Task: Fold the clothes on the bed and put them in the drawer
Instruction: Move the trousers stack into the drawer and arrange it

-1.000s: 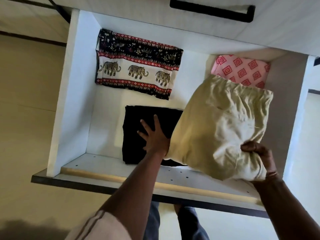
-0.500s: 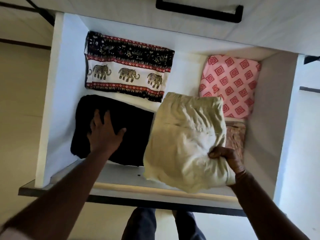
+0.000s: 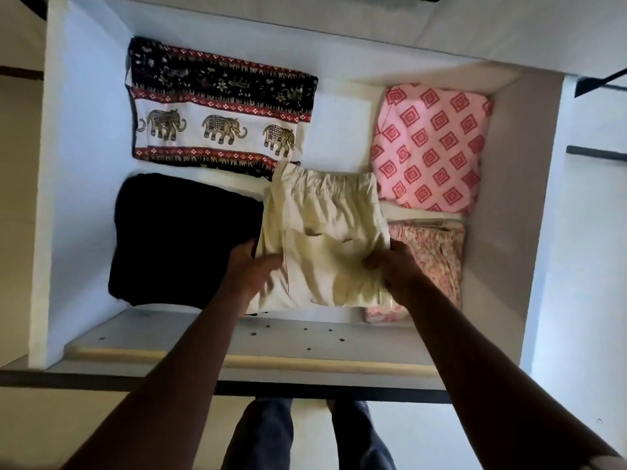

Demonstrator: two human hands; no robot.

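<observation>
No readable text, labels, brands or numbers anywhere. Elephant-print cloth [image 3: 217, 127] and pink cloth [image 3: 434, 147] in drawer [image 3: 78, 164] carry pattern only (elephants, red diamonds), no lettering on the drawer either.

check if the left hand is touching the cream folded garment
Touching. The head view shows the left hand with its thumb lying on the cream folded garment at its left edge.

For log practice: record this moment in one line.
left hand, right hand: hold folded cream cloth garment; in white drawer; between black folded cloth, floral folded cloth
</observation>
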